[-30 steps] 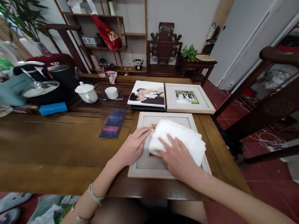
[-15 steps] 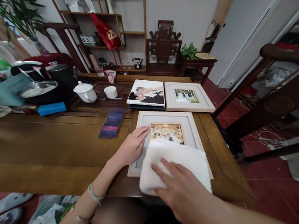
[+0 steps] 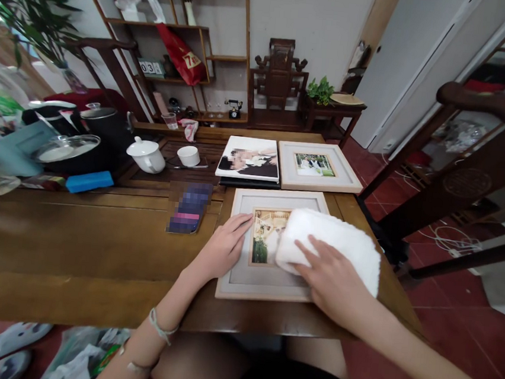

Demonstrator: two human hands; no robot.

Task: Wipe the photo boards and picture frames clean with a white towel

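A light-framed photo (image 3: pixel 244 275) lies flat on the wooden table (image 3: pixel 73 244) in front of me. My left hand (image 3: pixel 224 249) rests flat on the frame's left border, fingers stretched out. A folded white towel (image 3: pixel 336 245) covers the frame's right half, and my right hand (image 3: pixel 330 280) presses down on it with fingers spread. The picture's left part shows beside the towel.
Behind the frame lie a photo book (image 3: pixel 249 159) and a second framed picture (image 3: pixel 317 166). A phone (image 3: pixel 189 209) sits left of the frame. A white teapot (image 3: pixel 145 156), a cup (image 3: pixel 188 156), pots and a blue sponge (image 3: pixel 89 181) stand at the left. A chair back (image 3: pixel 482 170) is on my right.
My right hand slid the towel from the frame's top down to its near edge, then back up and to the right side. The left hand stayed put.
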